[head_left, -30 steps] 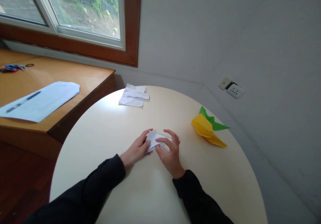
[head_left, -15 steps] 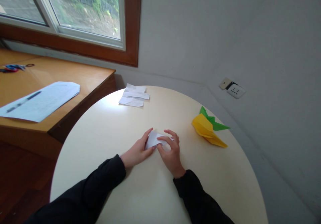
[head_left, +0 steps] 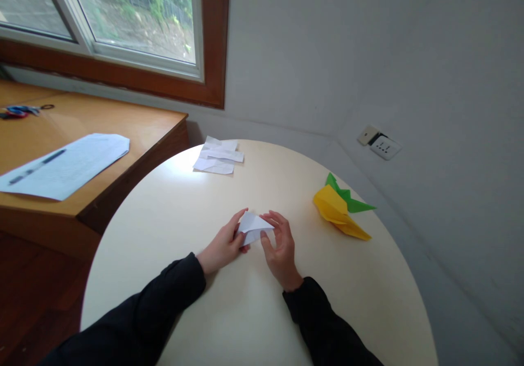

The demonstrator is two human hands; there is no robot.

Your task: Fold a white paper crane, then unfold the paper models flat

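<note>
A small folded white paper (head_left: 252,225) is between my hands near the middle of the round table. A slanting fold runs across it down to a point at its right end. My left hand (head_left: 224,247) grips the left side, thumb on the near face and fingers around the back and below. At the right end, my right hand (head_left: 282,251) has its thumb at the near edge and its curled fingers at the far edge, with the paper's tip between them. Some of the fingertips are hidden behind the paper.
White paper pieces (head_left: 216,155) lie at the far edge of the round table (head_left: 229,322). Yellow and green folded paper (head_left: 333,205) sits at the right. On the wooden desk (head_left: 123,117) are a pen (head_left: 39,166) on white sheets (head_left: 94,158) and scissors (head_left: 24,110).
The paper has turned in my hands and now shows a slanting fold. My right fingers have moved off its top face to its right end; my left thumb has drawn back to the left.
</note>
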